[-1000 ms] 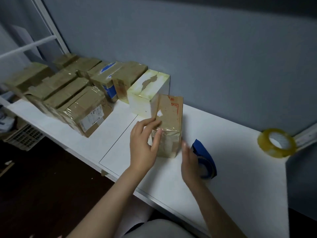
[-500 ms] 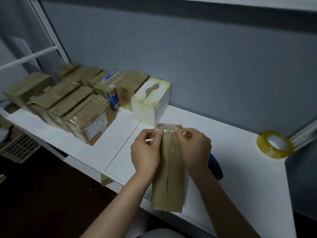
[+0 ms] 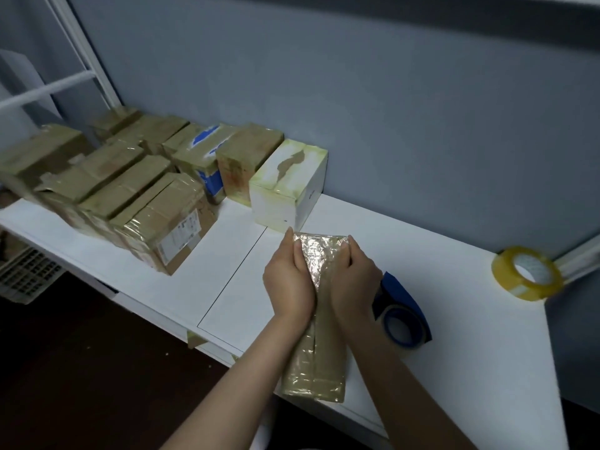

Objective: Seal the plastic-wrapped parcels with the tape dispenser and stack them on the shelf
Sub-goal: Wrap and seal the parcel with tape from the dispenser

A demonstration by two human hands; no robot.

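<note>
Brown, plastic-wrapped: gripping parcel (image 3: 316, 362) with left hand (image 3: 289, 284) and right hand (image 3: 352, 280), curled round its far end. Sealing step, seemingly. Next: freeing one hand for dispenser (image 3: 402, 295) alongside.

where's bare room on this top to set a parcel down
The white top is bare between the blue tape dispenser and the yellow tape roll, and along the wall right of the white box. Another patch lies between the labelled parcel and the left hand, which with the right hand grips the held parcel. Wrapped parcels crowd the left end.
</note>
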